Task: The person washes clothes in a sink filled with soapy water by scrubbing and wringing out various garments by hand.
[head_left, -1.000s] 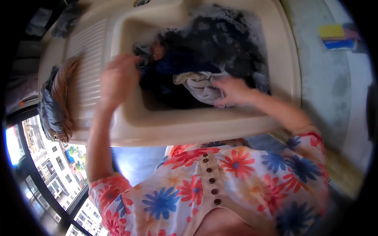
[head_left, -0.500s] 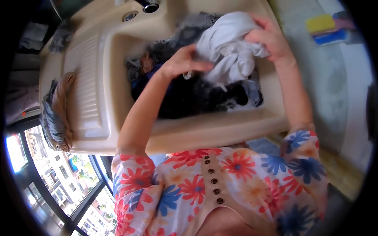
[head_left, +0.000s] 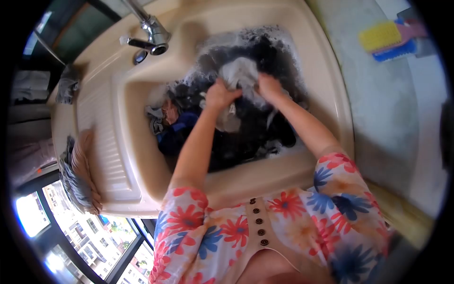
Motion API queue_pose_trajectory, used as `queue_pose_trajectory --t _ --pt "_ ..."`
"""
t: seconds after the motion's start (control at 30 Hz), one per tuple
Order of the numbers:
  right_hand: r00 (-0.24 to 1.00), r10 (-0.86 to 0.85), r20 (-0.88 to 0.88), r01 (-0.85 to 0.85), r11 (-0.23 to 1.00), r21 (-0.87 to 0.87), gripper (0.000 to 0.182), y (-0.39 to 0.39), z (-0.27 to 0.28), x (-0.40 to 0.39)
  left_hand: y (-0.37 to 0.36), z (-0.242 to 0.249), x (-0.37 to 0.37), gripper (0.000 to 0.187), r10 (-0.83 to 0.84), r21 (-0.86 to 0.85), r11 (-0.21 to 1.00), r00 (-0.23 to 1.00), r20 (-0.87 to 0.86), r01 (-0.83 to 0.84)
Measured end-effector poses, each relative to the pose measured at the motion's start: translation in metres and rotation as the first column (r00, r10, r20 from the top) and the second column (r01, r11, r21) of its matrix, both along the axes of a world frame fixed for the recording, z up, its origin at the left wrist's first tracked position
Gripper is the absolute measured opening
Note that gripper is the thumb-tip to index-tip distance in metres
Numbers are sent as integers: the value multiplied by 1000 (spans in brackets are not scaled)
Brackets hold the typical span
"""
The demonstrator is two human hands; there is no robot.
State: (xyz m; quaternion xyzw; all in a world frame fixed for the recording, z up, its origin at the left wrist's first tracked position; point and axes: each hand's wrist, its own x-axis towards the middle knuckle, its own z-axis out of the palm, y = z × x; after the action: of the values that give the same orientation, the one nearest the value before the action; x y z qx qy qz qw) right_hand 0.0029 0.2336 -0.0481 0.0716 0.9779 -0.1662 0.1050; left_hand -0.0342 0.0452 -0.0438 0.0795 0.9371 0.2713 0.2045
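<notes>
A white cloth lies partly in dark soapy water in the beige sink. My left hand grips its left side, fingers partly under water. On the other side, my right hand has closed on the cloth's right edge, and its fingertips are hidden. Dark wet clothes fill the basin around both hands. A brownish-pink piece of clothing and a blue garment lie at the basin's left. White suds line the far and right edges.
A chrome faucet stands at the back left. Wrung-out clothes rest on the ribbed washboard, with a grey cloth farther back. On the right ledge is a yellow-and-blue brush. A window is at lower left.
The white cloth has gone from above the basin down into the water. Both my hands have moved down with it and closer together. The view has shifted, showing more of the faucet.
</notes>
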Motion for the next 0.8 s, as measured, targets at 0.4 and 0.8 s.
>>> queue_pose_trajectory --t 0.4,0.8 --pt "855 279 -437 -437 841 -320 22 -86 80 24 -13 -16 -10 47 -455 501 -109 491 742 -858" --pt "923 -296 -246 208 922 -327 58 53 19 -56 -41 53 -26 58 242 482 774 895 375 -411"
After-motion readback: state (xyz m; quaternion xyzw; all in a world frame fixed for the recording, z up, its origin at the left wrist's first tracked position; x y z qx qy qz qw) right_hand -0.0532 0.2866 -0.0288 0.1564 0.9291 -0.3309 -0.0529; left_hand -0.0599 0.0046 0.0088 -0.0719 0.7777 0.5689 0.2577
